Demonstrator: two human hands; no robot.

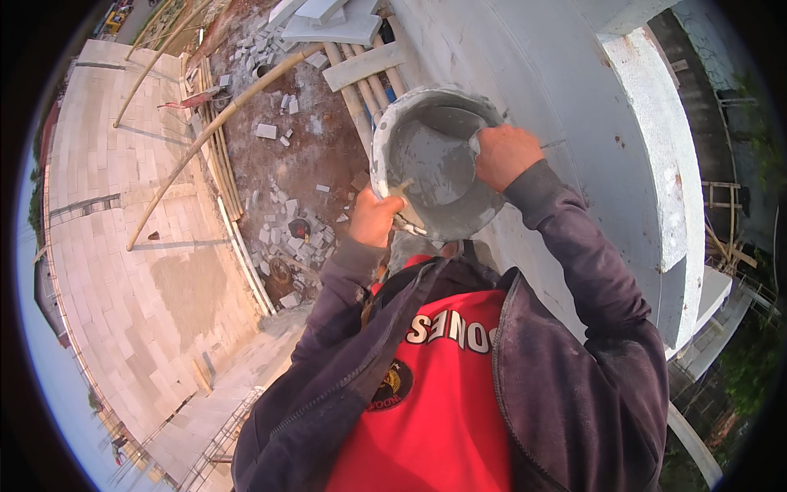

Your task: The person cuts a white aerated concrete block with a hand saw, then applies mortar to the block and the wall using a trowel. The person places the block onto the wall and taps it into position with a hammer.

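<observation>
A grey bucket [434, 205] with a crusted pale rim holds wet grey mortar. My left hand [373, 215] is closed on its left rim, the thumb over a tan, flat object [407, 211] at the inner edge. My right hand [504, 156] is closed around a pale tool handle [475, 141] at the right side of the bucket; the tool's far end is hard to make out against the mortar.
Bamboo poles [355, 90] and white blocks [332, 25] lie beyond the bucket. Broken blocks [266, 131] are scattered on the dirt below. A long leaning pole [217, 121] crosses toward a block wall [106, 287]. A grey wall ledge [574, 98] runs along my right.
</observation>
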